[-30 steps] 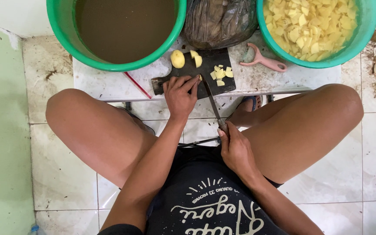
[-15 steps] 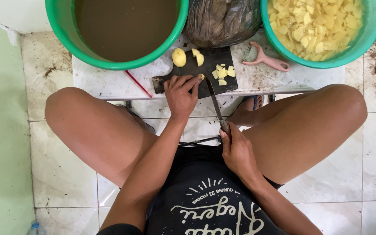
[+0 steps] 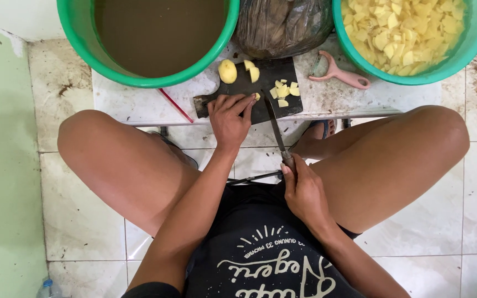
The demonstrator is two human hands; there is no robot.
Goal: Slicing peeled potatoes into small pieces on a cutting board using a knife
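A dark cutting board (image 3: 269, 74) lies on a low white table (image 3: 139, 102). My left hand (image 3: 228, 118) presses a small yellow potato piece (image 3: 256, 96) onto the board with its fingertips. In my right hand (image 3: 303, 193) is the handle of a long knife (image 3: 274, 124), whose blade reaches up to the board just right of that piece. Cut potato chunks (image 3: 284, 92) lie on the right of the board. A peeled potato (image 3: 227, 71) and two halves (image 3: 251, 69) sit at its far edge.
A green basin of brown water (image 3: 155, 36) stands at back left, and a green basin full of cut potato (image 3: 404, 33) at back right. Between them is a dark plastic bag (image 3: 280, 25). A pink peeler (image 3: 340, 74) lies on the table. My bare knees flank the table.
The knife blade has shifted slightly right and up on the board. My left hand stays on the potato piece. The view has drifted a little.
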